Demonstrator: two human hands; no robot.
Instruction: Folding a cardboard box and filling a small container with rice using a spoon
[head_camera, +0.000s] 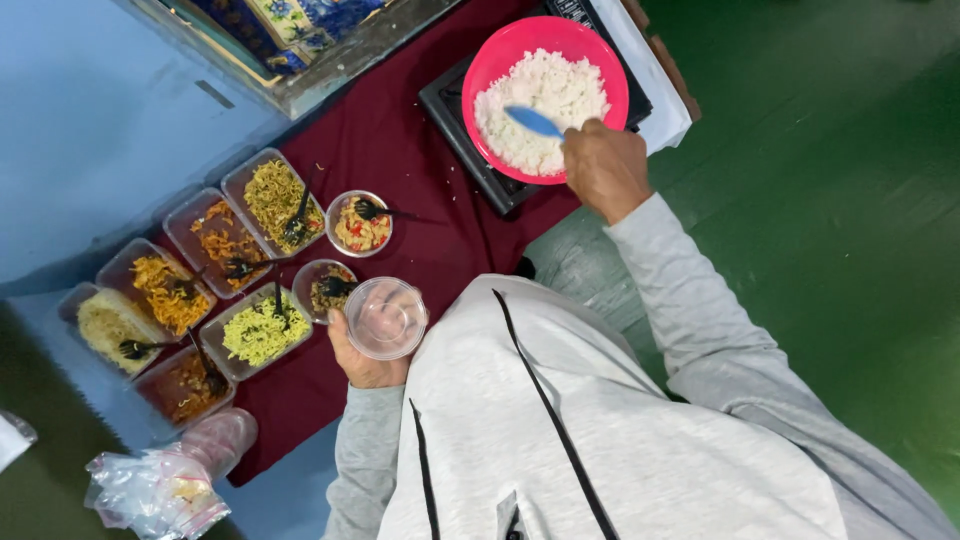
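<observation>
1. Right hand (604, 166): closed around the handle of a blue plastic spoon (533, 121); spoon bowl resting in the rice.
2. Round pink plastic bowl (500, 60): heaped with white cooked rice (545, 105); seated on a flat black cooktop (452, 112) at the far right end of the dark red cloth (420, 170).
3. Left hand (360, 360): fingers curled under and around a small round clear plastic container (386, 317), gripped from below and raised above the near edge of the cloth, mouth upward; nothing visible inside.
4. Two small round clear tubs beside the held container: one of chopped red-and-yellow mix (360, 224), one of darker mix (325, 288), each with a black utensil in it.
5. Rectangular clear trays toward the left end of the cloth, in two rows: yellow-green noodles (275, 200), orange shreds (222, 240), yellow-orange strips (160, 285), pale shredded filling (105, 328), green-yellow rice (262, 330), reddish-brown sauce (183, 385); black utensils in most.
6. Pile of crumpled clear plastic bags (150, 490): on the floor off the near left corner of the cloth.
7. Grey long-sleeved top with black stripes (560, 440): filling the lower middle of the view.
</observation>
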